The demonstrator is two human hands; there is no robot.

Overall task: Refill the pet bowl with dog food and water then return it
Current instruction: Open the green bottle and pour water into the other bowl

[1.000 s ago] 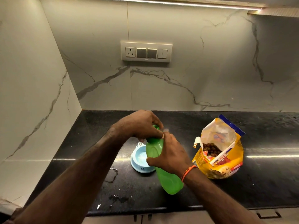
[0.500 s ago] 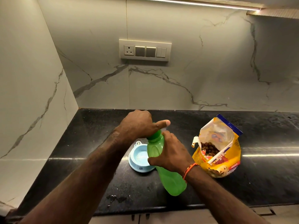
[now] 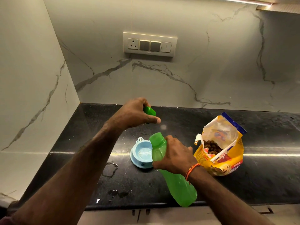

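Observation:
A light blue pet bowl [image 3: 142, 154] sits on the black counter [image 3: 267, 176], partly hidden behind a green water bottle [image 3: 177, 181]. My right hand [image 3: 174, 156] grips the bottle around its upper body and holds it tilted, neck pointing up and left over the bowl's right side. The bottle's neck is uncapped. My left hand [image 3: 135, 113] is raised above and behind the bowl, closed on the green cap [image 3: 150, 110]. An open yellow dog food bag [image 3: 222, 148] stands to the right, brown kibble showing inside.
Marble walls close the counter at the left and back. A socket and switch plate [image 3: 150, 44] is on the back wall. Small water puddles [image 3: 110, 169] lie on the counter left of and in front of the bowl. The counter's front edge runs just below the bottle's base.
My left hand has lifted up and away from the bottle with the cap in it; the neck is now bare. My right hand still holds the bottle in much the same place.

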